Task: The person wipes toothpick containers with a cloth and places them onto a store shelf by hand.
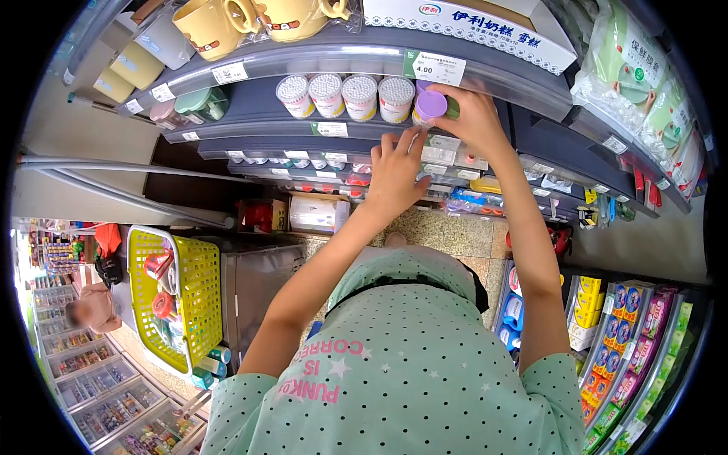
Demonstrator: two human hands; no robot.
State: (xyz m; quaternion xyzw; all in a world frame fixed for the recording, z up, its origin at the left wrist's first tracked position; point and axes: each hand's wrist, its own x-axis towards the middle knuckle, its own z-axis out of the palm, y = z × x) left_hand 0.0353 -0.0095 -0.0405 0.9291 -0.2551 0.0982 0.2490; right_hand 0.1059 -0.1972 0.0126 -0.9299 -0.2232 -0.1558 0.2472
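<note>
On the upper shelf [258, 114], several clear tubs of cotton swabs [362, 97] stand in a row. My right hand [470, 114] reaches to the row's right end, its fingers closed on a purple-lidded container [431, 105]. A bit of green shows between that container and my fingers. Just below and left of it, my left hand [396, 173] is raised at the shelf's front edge with its fingers apart, holding nothing. Its fingertips are close to the bottom of the purple-lidded container.
Yellow mugs [208, 29] and a white carton [470, 32] stand above. Packed bags [633, 83] hang at right. A yellow-green basket [199, 299] is at lower left, with another person [95, 307] beyond it. Boxed goods [610, 353] fill shelves at lower right.
</note>
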